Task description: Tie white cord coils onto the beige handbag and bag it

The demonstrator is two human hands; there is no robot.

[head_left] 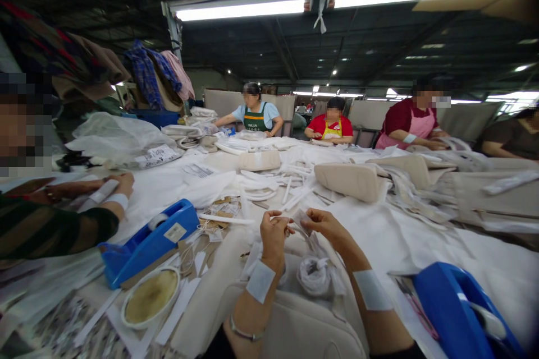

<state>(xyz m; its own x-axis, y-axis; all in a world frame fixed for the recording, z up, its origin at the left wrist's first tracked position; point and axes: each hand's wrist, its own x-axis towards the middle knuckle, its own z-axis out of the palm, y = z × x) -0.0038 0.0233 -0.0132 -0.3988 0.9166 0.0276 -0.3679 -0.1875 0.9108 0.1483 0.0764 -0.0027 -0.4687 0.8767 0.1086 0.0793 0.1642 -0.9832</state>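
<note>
Both of my hands are raised over a beige bag (303,317) that lies in front of me. Between the thumb and fingers of my right hand (330,227) is a small pale, semi-clear piece (300,219). My left hand (274,235) is just beside it with its fingers pinched together; what they hold, if anything, is too small to make out. Below my hands a plastic-wrapped bundle (314,276) rests in the bag's opening. Pale patches are stuck on both of my forearms.
Blue tape dispensers stand on the left (151,241) and right (463,308). Pink-handled scissors (416,305) lie by the right one. A round dish (150,298) and paper tags (219,216) are at left. A co-worker's hand (120,185) is nearby; other people sit across the table.
</note>
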